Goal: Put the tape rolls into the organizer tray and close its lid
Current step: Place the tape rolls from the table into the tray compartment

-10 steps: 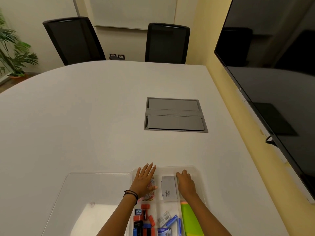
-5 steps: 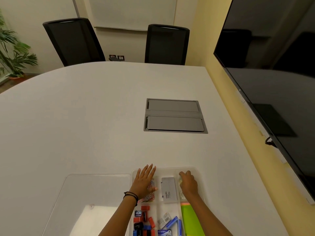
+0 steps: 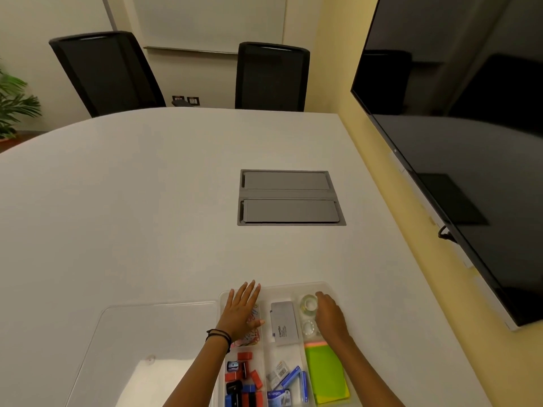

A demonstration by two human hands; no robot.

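A clear organizer tray (image 3: 293,286) lies at the table's near edge. Two clear tape rolls sit in its far right compartment: one at the back (image 3: 308,304), one nearer (image 3: 308,327). My right hand (image 3: 330,317) rests over that compartment, just right of the rolls, fingers curled and touching the back roll's edge. My left hand (image 3: 239,314) lies flat with fingers spread on the far left compartment, over coloured paper clips. The clear lid (image 3: 141,342) lies flat on the table to the tray's left.
The tray also holds a grey tin (image 3: 283,323), green sticky notes (image 3: 324,374), staple boxes (image 3: 286,380) and sharpeners and erasers (image 3: 242,383). A grey cable hatch (image 3: 289,198) sits mid-table. Two black chairs (image 3: 271,74) stand behind; a large screen (image 3: 470,127) hangs on the right.
My right hand moved rightward from the grey tin to the far right compartment, uncovering the two tape rolls there. My left hand stayed flat on the left compartment.
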